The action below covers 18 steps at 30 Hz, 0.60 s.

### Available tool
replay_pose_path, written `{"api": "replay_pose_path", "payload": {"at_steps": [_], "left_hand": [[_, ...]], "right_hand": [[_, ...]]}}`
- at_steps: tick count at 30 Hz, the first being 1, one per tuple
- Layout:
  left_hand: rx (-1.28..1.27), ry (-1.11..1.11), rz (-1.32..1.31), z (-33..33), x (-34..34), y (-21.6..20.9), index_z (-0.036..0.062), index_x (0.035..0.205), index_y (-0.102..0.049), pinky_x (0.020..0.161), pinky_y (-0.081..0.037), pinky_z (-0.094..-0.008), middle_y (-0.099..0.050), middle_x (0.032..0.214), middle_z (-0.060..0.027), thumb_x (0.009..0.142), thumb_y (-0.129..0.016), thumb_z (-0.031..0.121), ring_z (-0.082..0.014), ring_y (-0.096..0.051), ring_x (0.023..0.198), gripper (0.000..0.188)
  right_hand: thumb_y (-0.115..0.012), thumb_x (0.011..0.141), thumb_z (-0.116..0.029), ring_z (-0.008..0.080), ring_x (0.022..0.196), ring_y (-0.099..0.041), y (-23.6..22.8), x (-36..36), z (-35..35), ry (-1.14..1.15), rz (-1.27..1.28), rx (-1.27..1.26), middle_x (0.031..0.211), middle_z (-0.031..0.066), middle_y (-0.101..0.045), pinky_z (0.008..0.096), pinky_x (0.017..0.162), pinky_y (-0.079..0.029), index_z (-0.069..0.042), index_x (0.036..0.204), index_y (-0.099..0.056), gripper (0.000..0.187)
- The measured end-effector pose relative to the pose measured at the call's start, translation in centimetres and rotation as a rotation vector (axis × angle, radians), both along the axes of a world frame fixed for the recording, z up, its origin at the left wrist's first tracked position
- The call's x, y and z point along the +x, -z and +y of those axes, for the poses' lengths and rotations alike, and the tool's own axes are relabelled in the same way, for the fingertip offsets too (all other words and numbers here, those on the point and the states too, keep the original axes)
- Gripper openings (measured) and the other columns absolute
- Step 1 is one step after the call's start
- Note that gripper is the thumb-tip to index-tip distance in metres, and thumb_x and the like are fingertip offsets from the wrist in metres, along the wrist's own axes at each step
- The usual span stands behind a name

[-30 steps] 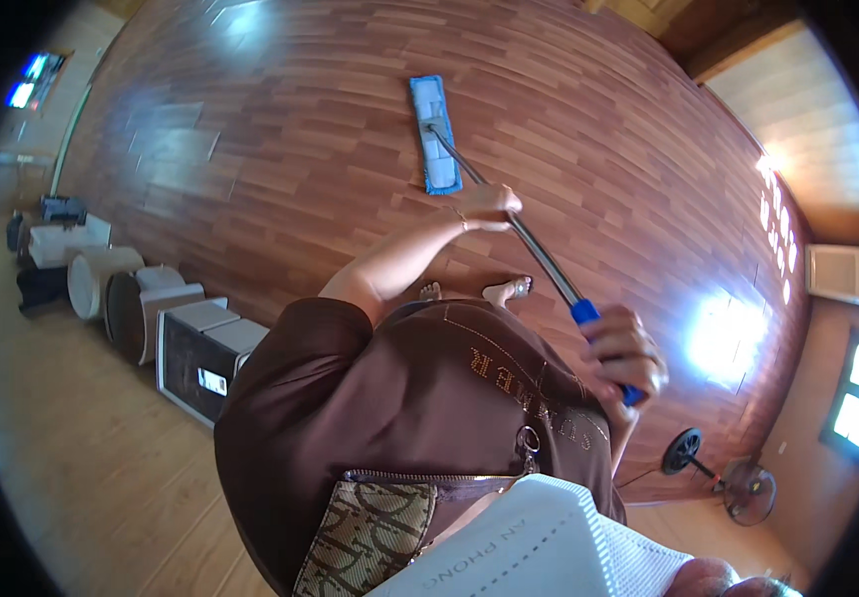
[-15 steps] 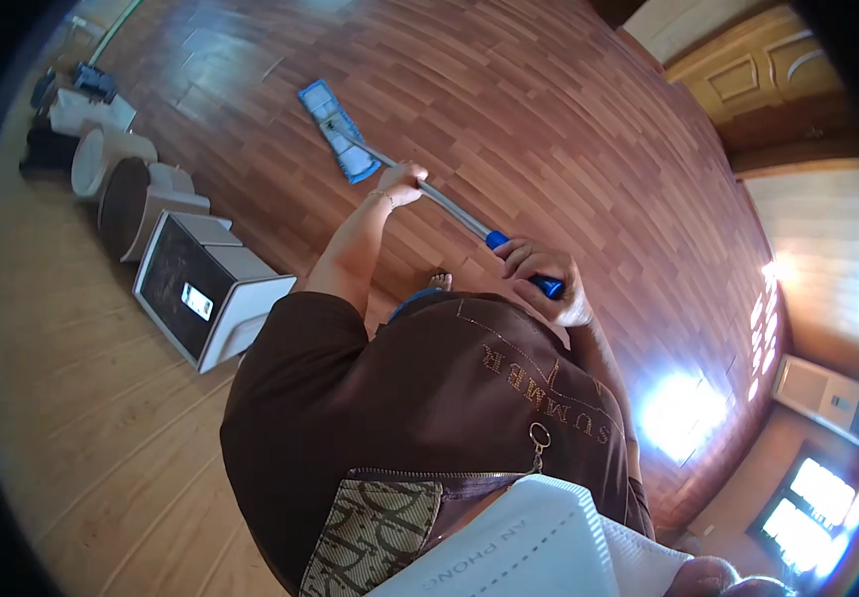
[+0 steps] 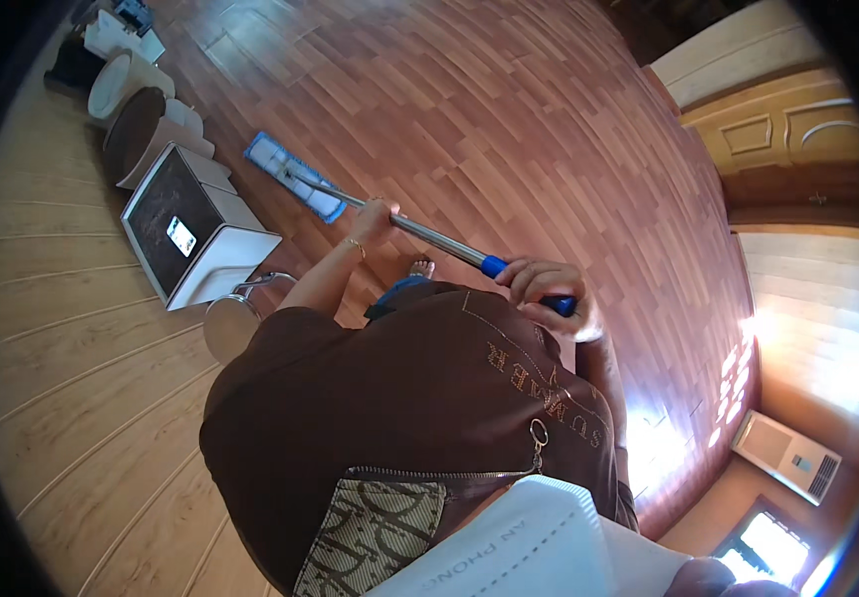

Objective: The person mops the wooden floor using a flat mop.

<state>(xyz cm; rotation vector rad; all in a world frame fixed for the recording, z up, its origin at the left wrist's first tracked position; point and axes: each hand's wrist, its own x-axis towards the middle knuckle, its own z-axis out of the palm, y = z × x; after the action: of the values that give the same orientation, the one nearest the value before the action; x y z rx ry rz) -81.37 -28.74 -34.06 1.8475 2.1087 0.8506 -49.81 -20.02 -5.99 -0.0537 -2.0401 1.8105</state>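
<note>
A flat mop with a blue-edged, pale pad (image 3: pixel 272 159) lies against the brown wood-look floor (image 3: pixel 469 129). Its silver pole (image 3: pixel 439 239) slants from the pad back toward my body. Around the middle of the pole, my left hand (image 3: pixel 377 221) is closed, with a bracelet at the wrist. My right hand (image 3: pixel 555 297) wraps the blue grip (image 3: pixel 561 304) at the upper end, close to my brown shirt (image 3: pixel 350 388). Below the left forearm, one bare foot (image 3: pixel 422 268) shows on the floor.
At the left stand a dark-topped white table (image 3: pixel 169 224) with a phone (image 3: pixel 182 237) on it, a round stool (image 3: pixel 233 326) and several rounded seats along the wall. A wooden door (image 3: pixel 777 139) is at the right. A white air-conditioning unit (image 3: pixel 785 456) stands lower right.
The mop pad has shifted left and nearer, toward the table. My left hand has moved the same way, while the right keeps its grip. The round stool has come into view.
</note>
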Motion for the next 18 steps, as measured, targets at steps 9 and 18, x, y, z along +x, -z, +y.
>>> {"api": "replay_pose_path", "payload": {"at_steps": [9, 18], "left_hand": [[-0.25, 0.089, -0.127, -1.9, 14.9, -6.4, 0.0096, 0.063, -0.059, 0.063, -0.046, -0.0488, -0.06, 0.068, -0.0166, 0.071, -0.066, 0.032, -0.0368, -0.061, 0.074, 0.025], [-0.077, 0.447, -0.046, 2.3, 25.0, -7.3, 0.0072, 0.058, -0.048, 0.057, -0.043, -0.0477, -0.056, 0.064, -0.014, 0.078, -0.066, 0.028, -0.0359, -0.058, 0.067, 0.033]], "right_hand": [[-0.064, 0.073, -0.006, 0.0337, 0.085, -0.063, -4.9, 13.1, -4.3, 0.226, -0.003, -0.061, 0.072, 0.0136, -0.062, 0.0475, 0.087, -0.046, 0.002, 0.066, -0.059, 0.012], [-0.065, 0.061, -0.006, 0.0335, 0.078, -0.066, -9.4, 20.8, -11.5, 0.555, -0.069, 0.135, 0.069, 0.0138, -0.064, 0.0458, 0.084, -0.049, 0.0, 0.064, -0.061, 0.008]]}}
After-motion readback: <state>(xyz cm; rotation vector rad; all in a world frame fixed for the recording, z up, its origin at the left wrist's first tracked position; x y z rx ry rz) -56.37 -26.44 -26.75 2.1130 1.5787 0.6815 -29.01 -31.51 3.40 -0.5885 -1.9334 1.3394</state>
